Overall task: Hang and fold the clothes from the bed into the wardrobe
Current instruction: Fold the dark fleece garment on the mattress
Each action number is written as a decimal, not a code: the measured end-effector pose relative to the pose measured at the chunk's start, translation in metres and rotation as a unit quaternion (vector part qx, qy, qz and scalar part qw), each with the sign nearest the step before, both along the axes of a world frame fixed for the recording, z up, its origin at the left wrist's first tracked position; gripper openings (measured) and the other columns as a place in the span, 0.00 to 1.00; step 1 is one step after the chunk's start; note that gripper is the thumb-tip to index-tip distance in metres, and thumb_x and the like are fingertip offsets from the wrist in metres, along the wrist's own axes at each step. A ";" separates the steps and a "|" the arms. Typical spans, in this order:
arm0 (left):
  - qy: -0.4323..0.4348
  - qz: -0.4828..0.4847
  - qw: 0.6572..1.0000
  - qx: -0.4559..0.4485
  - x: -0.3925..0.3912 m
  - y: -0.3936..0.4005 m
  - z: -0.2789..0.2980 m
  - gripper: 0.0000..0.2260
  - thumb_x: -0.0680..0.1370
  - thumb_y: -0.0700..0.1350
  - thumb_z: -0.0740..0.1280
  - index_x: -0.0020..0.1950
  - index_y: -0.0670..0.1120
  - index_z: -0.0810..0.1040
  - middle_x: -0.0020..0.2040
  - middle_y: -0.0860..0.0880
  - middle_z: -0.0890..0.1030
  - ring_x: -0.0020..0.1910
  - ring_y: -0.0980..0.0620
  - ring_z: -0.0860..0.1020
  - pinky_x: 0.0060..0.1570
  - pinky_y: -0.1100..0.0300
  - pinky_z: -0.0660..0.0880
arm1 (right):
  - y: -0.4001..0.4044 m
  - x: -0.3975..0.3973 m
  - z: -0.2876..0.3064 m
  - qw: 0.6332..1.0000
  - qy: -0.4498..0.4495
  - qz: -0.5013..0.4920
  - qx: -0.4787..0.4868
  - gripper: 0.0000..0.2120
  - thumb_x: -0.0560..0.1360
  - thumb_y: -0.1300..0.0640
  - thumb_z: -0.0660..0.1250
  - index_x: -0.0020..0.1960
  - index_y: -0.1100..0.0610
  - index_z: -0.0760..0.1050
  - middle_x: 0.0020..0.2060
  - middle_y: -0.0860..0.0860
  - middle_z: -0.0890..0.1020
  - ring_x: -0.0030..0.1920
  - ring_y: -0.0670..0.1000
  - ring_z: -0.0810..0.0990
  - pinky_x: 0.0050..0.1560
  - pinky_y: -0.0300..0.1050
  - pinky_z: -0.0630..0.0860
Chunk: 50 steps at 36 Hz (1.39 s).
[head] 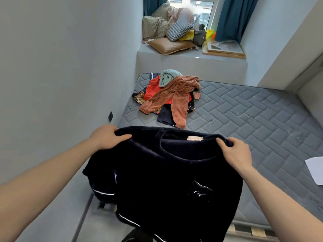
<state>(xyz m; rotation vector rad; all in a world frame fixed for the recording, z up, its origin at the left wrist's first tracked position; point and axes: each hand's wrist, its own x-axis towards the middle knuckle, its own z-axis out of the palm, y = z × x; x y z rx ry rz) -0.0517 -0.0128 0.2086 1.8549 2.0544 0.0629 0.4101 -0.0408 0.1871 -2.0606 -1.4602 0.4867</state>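
Note:
A dark navy velvet top (pixel 162 180) with white piping and a chest pocket hangs in front of me, held up by its shoulders over the near end of the bed. My left hand (pixel 108 137) grips its left shoulder and my right hand (pixel 236 151) grips its right shoulder. Farther up the grey quilted mattress (pixel 244 119) lies a pile of clothes (pixel 169 96): a rust-brown velvet piece on top, a pale green garment, red, patterned and dark pieces beneath. No wardrobe is in view.
A grey wall runs along the left of the bed. A raised window ledge (pixel 192 58) at the far end holds cushions, bags and a framed picture. A white sheet of paper (pixel 314 170) lies on the mattress's right edge. Wooden bed slats show at the bottom right.

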 end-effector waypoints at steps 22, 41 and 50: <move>-0.016 0.105 0.953 -0.283 -0.057 0.157 -0.283 0.19 0.74 0.54 0.68 0.63 0.48 0.74 0.61 0.47 0.73 0.54 0.45 0.81 0.56 0.54 0.78 | 0.117 -0.054 -0.241 0.937 0.067 -0.044 -0.340 0.32 0.72 0.52 0.77 0.72 0.57 0.70 0.67 0.57 0.76 0.67 0.57 0.76 0.66 0.51 0.71; -0.134 0.463 0.859 -0.171 -0.063 0.200 -0.471 0.54 0.68 0.64 0.78 0.81 0.42 0.52 0.78 0.41 0.64 0.73 0.34 0.66 0.68 0.36 0.68 | 0.159 -0.101 -0.459 0.933 0.083 0.031 -0.350 0.38 0.74 0.49 0.74 0.79 0.46 0.61 0.75 0.48 0.62 0.66 0.52 0.73 0.63 0.50 0.76; -0.379 0.428 0.821 -0.017 -0.046 0.213 -0.463 0.08 0.75 0.43 0.72 0.40 0.56 0.85 0.39 0.55 0.85 0.40 0.53 0.81 0.39 0.59 0.76 | 0.162 -0.105 -0.482 0.904 0.031 0.092 -0.416 0.44 0.73 0.43 0.72 0.82 0.43 0.52 0.78 0.49 0.54 0.75 0.54 0.61 0.61 0.46 0.70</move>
